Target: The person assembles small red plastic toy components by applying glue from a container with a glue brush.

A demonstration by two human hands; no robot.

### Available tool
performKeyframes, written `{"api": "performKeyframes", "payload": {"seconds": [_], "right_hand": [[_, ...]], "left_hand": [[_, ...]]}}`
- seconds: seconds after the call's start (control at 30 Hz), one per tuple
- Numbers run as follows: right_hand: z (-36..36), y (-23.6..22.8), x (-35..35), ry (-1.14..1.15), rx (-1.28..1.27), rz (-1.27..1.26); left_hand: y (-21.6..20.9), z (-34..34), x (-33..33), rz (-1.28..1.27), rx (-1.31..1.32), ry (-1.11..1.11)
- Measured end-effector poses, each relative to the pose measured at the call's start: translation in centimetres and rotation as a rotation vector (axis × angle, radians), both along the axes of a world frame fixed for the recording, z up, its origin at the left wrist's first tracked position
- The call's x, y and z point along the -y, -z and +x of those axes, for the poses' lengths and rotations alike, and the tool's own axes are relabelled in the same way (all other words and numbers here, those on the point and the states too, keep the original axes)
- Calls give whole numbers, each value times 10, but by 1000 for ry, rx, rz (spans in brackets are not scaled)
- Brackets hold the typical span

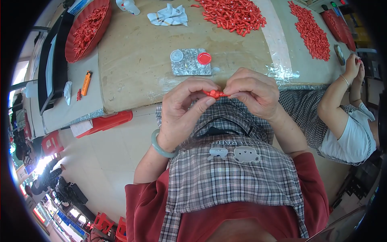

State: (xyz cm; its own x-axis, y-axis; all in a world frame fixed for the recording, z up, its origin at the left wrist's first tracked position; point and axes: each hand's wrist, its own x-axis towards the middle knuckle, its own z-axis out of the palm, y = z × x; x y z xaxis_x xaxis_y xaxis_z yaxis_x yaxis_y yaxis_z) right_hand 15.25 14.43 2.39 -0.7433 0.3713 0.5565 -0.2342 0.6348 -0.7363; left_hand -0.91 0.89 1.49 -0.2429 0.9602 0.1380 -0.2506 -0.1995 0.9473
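Note:
A small, glossy red moulded piece (214, 94) with a rounded middle and narrow ends is held between both hands at the table's near edge. My left hand (183, 107), with a pale green bangle on its wrist, pinches one end between thumb and fingers. At the other end, the fingertips of my right hand (256, 94) are closed on it. Just beyond my hands lies a grey speckled stone slab (189, 68). It carries a small whitish round dish (176, 56) and a small round dish of red (204, 58).
A heap of similar red pieces (234, 16) lies at the far side near a crumpled cloth (167, 16). To the left are a red tray (69, 50) of pieces and an orange utility knife (86, 82). Another person's hands (354, 66) work at right, near a second heap (310, 32).

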Motion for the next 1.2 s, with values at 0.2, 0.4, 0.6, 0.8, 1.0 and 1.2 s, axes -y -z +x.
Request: {"api": "performKeyframes", "payload": {"seconds": [0.2, 0.4, 0.6, 0.8, 1.0, 1.2], "right_hand": [[0, 0, 2, -15, -113, 193], [0, 4, 5, -14, -151, 236], [0, 11, 13, 39, -188, 160], [0, 20, 21, 70, -184, 85], [-2, 24, 33, 142, -180, -84], [-4, 27, 32, 135, -211, -60]], "left_hand": [[-4, -3, 3, -12, 5, 51], [-5, -4, 2, 11, -87, 42], [-6, -2, 1, 112, -379, -78], [-5, -1, -1, 204, -551, -160], [-7, -1, -2, 243, -622, -188], [-5, -1, -1, 225, -610, -174]]}}
